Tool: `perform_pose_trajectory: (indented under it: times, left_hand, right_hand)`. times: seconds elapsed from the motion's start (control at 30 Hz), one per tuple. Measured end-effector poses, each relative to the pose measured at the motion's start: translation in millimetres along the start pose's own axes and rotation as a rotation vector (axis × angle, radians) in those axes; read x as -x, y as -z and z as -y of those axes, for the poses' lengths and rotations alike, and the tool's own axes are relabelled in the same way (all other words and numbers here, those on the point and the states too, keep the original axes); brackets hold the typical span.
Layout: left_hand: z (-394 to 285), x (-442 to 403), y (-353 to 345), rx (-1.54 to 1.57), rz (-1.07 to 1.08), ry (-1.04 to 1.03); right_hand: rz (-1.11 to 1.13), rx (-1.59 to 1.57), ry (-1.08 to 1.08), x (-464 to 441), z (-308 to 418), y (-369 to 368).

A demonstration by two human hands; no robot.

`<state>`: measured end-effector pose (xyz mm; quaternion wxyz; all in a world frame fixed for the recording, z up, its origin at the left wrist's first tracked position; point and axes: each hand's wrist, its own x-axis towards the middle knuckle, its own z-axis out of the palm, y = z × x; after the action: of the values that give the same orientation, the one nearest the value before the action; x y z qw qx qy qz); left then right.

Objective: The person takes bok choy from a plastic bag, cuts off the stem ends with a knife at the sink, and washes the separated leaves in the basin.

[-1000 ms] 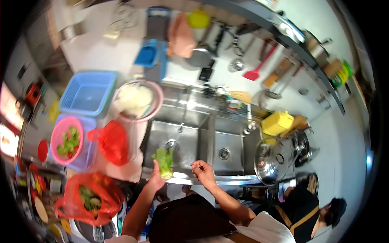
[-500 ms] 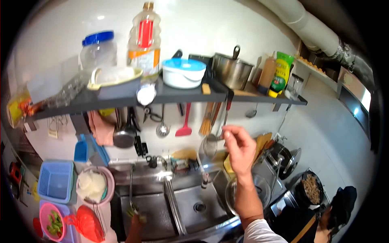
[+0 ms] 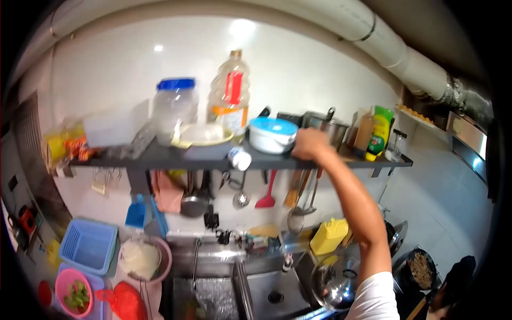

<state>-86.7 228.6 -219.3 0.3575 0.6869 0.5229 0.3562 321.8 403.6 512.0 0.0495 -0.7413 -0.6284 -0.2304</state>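
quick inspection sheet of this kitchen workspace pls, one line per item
Surface: dark shelf, crowded; steel sink below
Job's things: white bowl with blue lid, on the shelf right beside the right hand
Clutter: big bottle and blue-topped jar, both upright
Hands: right hand at the shelf, its grip hidden; left hand can't be made out
Cables: nothing seen for certain
Surroundings: person at lower right, near a pan of food

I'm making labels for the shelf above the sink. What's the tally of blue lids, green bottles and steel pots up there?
Blue lids: 2, on the jar and the tub
Green bottles: 1
Steel pots: 1, partly behind the right hand
Total: 4
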Motion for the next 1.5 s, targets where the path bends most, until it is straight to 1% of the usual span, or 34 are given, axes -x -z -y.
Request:
perform_pose_trajectory:
  times: [0.03, 0.07, 0.1, 0.13, 0.17, 0.2, 0.27, 0.3, 0.37, 0.43, 0.5, 0.53, 0.57, 0.63, 0.67, 0.7, 0.73, 0.77, 0.83, 0.87, 0.93, 0.97, 1.0, 1.03, 1.1, 1.13, 1.23, 1.27, 1.33, 1.37, 1.43, 1.47, 1.5]
  left_hand:
    - [6, 9, 3, -0.088, -0.054, -0.149]
    - [14, 11, 3, -0.127, -0.098, -0.242]
    - [30, 3, -4, -0.083, -0.178, -0.288]
    - [47, -2, -10, 0.279, 0.05, -0.023]
    - [66, -7, -17, 0.788, 0.157, 0.377]
    - [82, -12, -23, 1.073, 0.125, 0.764]
    - [72, -22, -28, 1.194, -0.015, 1.075]
    - [63, -25, -29, 1.102, -0.106, 1.13]
    - [60, -26, -29, 1.209, -0.084, 1.143]
    - [66, -23, -36, 1.361, -0.065, 1.15]
    - [62, -23, -43, 1.374, -0.153, 1.189]
    - [57, -27, -43, 1.372, -0.172, 1.214]
    - [53, -31, -43, 1.37, -0.189, 1.234]
    - [48, -36, -41, 1.512, -0.253, 1.188]
    - [47, -42, -40, 1.513, -0.262, 1.163]
    - [48, -43, -38, 1.507, -0.267, 1.144]
    - [50, -47, -37, 1.498, -0.253, 1.134]
    - [50, -54, -35, 1.491, -0.253, 1.115]
    - [48, -49, -32, 1.47, -0.263, 1.098]
    - [19, -50, -20, 1.387, -0.248, 1.108]
    - [9, -50, -23, 1.318, -0.22, 1.172]
    - [9, -45, -21, 1.284, -0.206, 1.205]
    - [27, -36, -26, 1.247, -0.05, 1.127]
    - [26, -31, -26, 1.274, -0.086, 1.146]
    - [20, -26, -32, 1.33, -0.163, 1.181]
    - [11, -25, -27, 1.315, -0.227, 1.3]
    - [15, -5, 5, 0.997, 0.106, 1.219]
    - [12, 0, 10, 0.672, 0.002, 1.078]
    - [-16, 1, 31, 0.037, -0.179, 0.756]
    - [-13, -4, 32, -0.159, -0.201, 0.513]
    - [-8, -14, 32, -0.535, -0.229, 0.017]
    - [-6, -18, 33, -0.581, -0.178, -0.015]
    - [-12, -24, 36, -0.626, -0.128, -0.051]
  right_hand:
    - [0.005, 0.037, -0.008, 1, 1, 4]
    - [0.012, 0.087, -0.034, 0, 3, 8]
    - [-0.036, 0.109, -0.045, 7, 7, 14]
    - [-0.059, 0.093, -0.066, 12, 9, 17]
    - [-0.073, 0.097, -0.091, 20, 11, 23]
    - [-0.082, 0.133, -0.114, 33, 12, 28]
    - [-0.12, 0.187, -0.13, 56, 1, 32]
    - [-0.147, 0.201, -0.119, 72, -8, 32]
    - [-0.377, -0.042, -0.127, 131, -7, 28]
    - [-0.54, -0.321, -0.205, 189, -4, -1]
    - [-0.516, -0.807, -0.323, 243, 10, -55]
    - [-0.485, -1.096, -0.318, 265, 15, -105]
    - [-0.381, -0.879, -0.429, 280, 33, -144]
    - [0.043, -1.107, -0.551, 325, 91, -235]
    - [0.264, -1.165, -0.617, 347, 119, -280]
    - [0.349, -1.208, -0.553, 395, 140, -380]
    - [0.578, -1.393, -0.561, 419, 167, -414]
    - [0.903, -1.436, -0.752, 419, 191, -393]
    - [0.976, -1.601, -0.786, 440, 236, -435]
    - [0.985, -1.614, -0.841, 434, 259, -435]
    - [1.109, -1.61, -0.726, 425, 295, -460]
    - [1.155, -1.526, -0.679, 419, 311, -469]
    - [1.164, -1.444, -0.668, 412, 326, -470]
    - [1.171, -1.362, -0.652, 404, 338, -470]
    - [1.23, -1.393, -0.585, 393, 352, -470]
    - [1.259, -1.409, -0.552, 390, 360, -470]
    - [1.206, -1.316, -0.533, 386, 374, -483]
    - [1.219, -1.254, -0.52, 386, 379, -493]
    - [1.224, -1.277, -0.427, 383, 381, -493]
    - [1.228, -1.286, -0.378, 381, 381, -492]
    - [1.398, -1.323, -0.311, 379, 382, -495]
    - [1.479, -1.341, -0.276, 377, 382, -495]
    - [1.506, -1.38, -0.299, 376, 381, -491]
